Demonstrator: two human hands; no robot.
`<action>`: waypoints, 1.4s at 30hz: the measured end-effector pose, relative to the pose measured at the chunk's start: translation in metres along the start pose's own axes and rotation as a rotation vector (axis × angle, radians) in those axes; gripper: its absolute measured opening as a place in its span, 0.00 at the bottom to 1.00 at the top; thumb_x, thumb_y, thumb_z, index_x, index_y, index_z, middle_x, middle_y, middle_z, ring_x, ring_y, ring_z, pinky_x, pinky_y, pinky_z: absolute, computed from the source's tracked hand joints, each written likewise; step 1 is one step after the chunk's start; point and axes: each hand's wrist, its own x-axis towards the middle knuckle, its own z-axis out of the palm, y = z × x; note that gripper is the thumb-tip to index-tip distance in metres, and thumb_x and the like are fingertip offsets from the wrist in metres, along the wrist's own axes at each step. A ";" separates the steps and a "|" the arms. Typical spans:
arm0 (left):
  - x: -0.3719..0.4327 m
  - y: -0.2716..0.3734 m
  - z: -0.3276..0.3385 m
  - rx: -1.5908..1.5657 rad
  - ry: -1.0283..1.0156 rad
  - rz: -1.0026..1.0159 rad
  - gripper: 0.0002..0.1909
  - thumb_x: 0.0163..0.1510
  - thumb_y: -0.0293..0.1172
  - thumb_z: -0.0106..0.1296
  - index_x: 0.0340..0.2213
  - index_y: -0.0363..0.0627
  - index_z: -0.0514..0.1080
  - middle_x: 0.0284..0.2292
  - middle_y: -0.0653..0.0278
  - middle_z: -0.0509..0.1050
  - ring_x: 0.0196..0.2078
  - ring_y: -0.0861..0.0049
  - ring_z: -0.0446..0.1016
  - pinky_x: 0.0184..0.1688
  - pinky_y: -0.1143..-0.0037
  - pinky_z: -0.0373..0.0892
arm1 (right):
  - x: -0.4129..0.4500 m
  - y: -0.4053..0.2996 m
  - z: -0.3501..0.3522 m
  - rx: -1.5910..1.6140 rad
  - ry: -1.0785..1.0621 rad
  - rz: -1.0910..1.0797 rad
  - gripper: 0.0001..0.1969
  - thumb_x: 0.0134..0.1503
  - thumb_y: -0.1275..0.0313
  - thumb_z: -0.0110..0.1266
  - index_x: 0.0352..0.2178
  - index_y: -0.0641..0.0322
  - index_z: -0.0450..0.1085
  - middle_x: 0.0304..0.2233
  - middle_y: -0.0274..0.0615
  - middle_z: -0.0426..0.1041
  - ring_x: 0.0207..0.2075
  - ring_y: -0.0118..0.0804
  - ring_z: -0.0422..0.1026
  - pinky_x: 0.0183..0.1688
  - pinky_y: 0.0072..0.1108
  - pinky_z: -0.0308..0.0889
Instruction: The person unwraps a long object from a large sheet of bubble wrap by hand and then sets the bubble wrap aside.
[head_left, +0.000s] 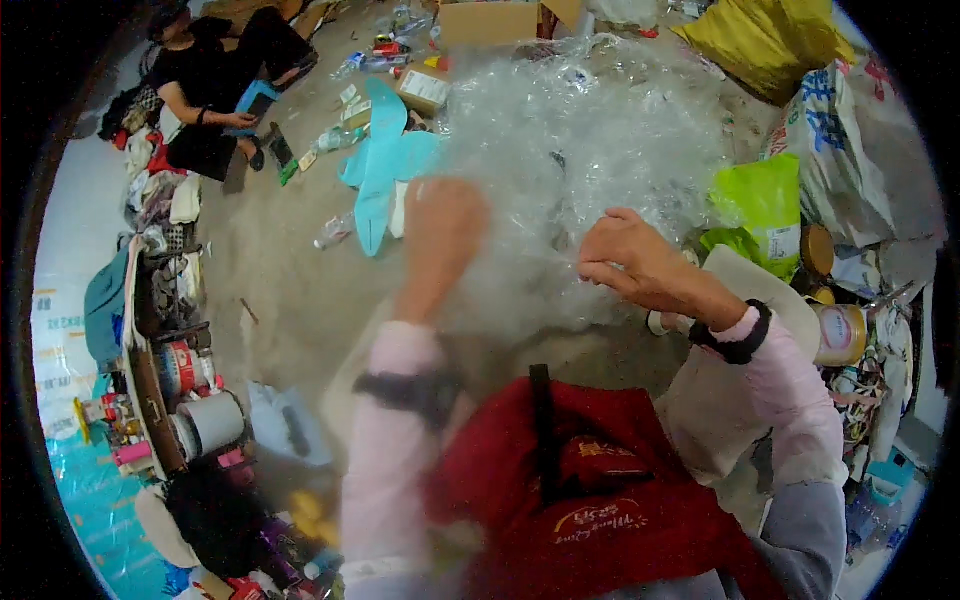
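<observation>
A large crumpled sheet of clear plastic film (637, 120) spreads before me over the floor. At its near right part, my right hand (634, 259) pinches the film between bent fingers and thumb. My left hand (446, 232) is curled at the film's left side and blurred by motion. The film beside it is blurred too and looks gripped in that hand, though the fingertips are hidden. Just beyond my left hand lies a flat turquoise cut-out piece (382, 165), partly touching the film's edge.
A cardboard box (487, 24) stands at the far side, with a smaller carton (422, 88) and plastic bottles (337, 140) nearer. Yellow (765, 45) and white (840, 150) sacks and a lime-green bag (761, 210) line the right. A seated person (202, 90) is at far left, near a cluttered shelf (150, 405).
</observation>
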 end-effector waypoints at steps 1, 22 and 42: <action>-0.004 -0.016 -0.002 0.004 0.061 -0.071 0.05 0.41 0.29 0.52 0.24 0.46 0.69 0.33 0.62 0.69 0.41 0.65 0.65 0.47 0.65 0.56 | 0.001 -0.004 -0.005 -0.006 -0.008 0.004 0.07 0.50 0.68 0.46 0.22 0.57 0.68 0.26 0.35 0.68 0.32 0.35 0.66 0.48 0.32 0.53; -0.027 -0.023 -0.044 -0.363 0.301 -0.096 0.16 0.43 0.28 0.50 0.37 0.45 0.68 0.41 0.55 0.68 0.46 0.62 0.64 0.48 0.69 0.60 | -0.033 0.055 -0.038 0.230 0.154 0.497 0.15 0.53 0.65 0.41 0.26 0.68 0.69 0.17 0.35 0.66 0.22 0.26 0.64 0.28 0.18 0.61; -0.074 0.030 0.002 -0.090 -0.210 0.072 0.04 0.38 0.28 0.53 0.21 0.48 0.70 0.24 0.64 0.65 0.35 0.66 0.65 0.49 0.63 0.55 | 0.029 -0.008 0.024 -0.253 0.370 0.034 0.14 0.51 0.68 0.45 0.40 0.57 0.63 0.40 0.45 0.67 0.39 0.48 0.66 0.38 0.31 0.63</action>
